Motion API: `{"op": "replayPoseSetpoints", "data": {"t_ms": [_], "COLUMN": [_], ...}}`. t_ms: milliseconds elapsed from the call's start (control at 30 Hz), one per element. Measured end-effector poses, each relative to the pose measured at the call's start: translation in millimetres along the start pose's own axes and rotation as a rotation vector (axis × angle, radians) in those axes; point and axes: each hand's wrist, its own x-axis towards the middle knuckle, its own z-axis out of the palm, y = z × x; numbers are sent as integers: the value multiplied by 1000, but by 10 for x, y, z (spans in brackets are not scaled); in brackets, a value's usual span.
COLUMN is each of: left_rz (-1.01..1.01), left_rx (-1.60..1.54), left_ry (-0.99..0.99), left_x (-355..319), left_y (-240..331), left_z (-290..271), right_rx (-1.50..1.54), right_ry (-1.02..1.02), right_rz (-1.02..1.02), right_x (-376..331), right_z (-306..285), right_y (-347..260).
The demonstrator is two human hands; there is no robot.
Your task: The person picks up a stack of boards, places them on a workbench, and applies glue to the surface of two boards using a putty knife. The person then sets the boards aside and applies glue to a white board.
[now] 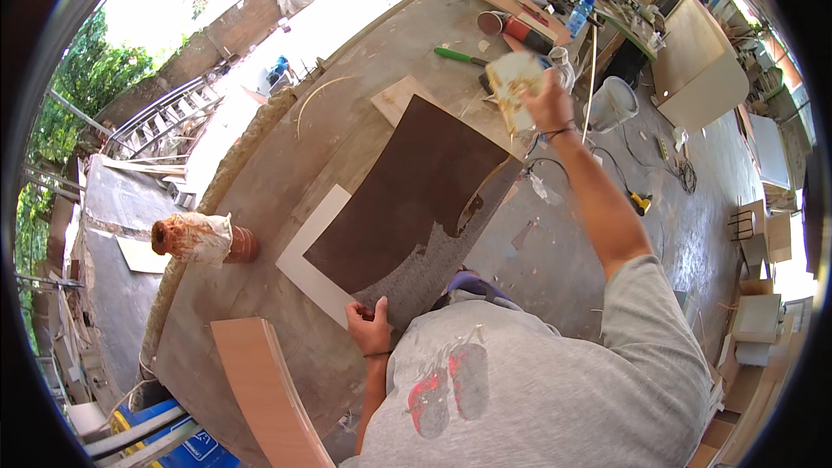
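A dark brown sheet (407, 191) lies on the worktable in front of me, with a rough grey speckled area along its near side and a curved, ragged boundary between the two. At its near left corner my left hand (370, 327) is closed on the sheet's edge. My right hand (550, 104) is raised beyond the sheet's far right corner, gripping a pale, brown-stained container (517, 91) that is smeared by motion. What is inside it cannot be seen. Under the brown sheet, a white board (316, 247) sticks out on the left.
To the left stands a brown-stained, wrapped cylinder (204, 238) near the table's chipped edge. Long wooden strips (264, 381) lie at the near left. Farther off are an angle grinder (524, 35), a green-handled tool (461, 56), a blue bottle (581, 17) and a translucent bucket (612, 104).
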Motion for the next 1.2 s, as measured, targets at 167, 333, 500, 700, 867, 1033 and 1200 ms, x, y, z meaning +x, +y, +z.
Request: {"op": "replayPoseSetpoints", "data": {"t_ms": [167, 333, 500, 700, 867, 1033, 1200], "left_rz": [48, 42, 27, 9, 59, 13, -81], "left_rx": [76, 61, 33, -5, 107, 264, 358], "left_ry": [41, -2, -47, -52, 30, 118, 210], "left_x": [-36, -67, -123, -181, -263, -296, -320], "left_y": [139, 268, 395, 352, 365, 342, 361], "left_z": [-69, -74, -36, 99, 214, 273, 365], "right_rx": [529, 356, 661, 701, 526, 421, 497], "right_ry": [-151, -265, -356, -590, -904, -1036, -1210], "right_rz": [143, -22, 4, -73, -68, -413, -711], "right_x": [242, -212, -458, -689, -921, -804, -532], "right_z": [-989, -934, -801, -417, -73, -47, -349], "right_y": [-591, -1055, -1276, -1230, -972, -548, -429]}}
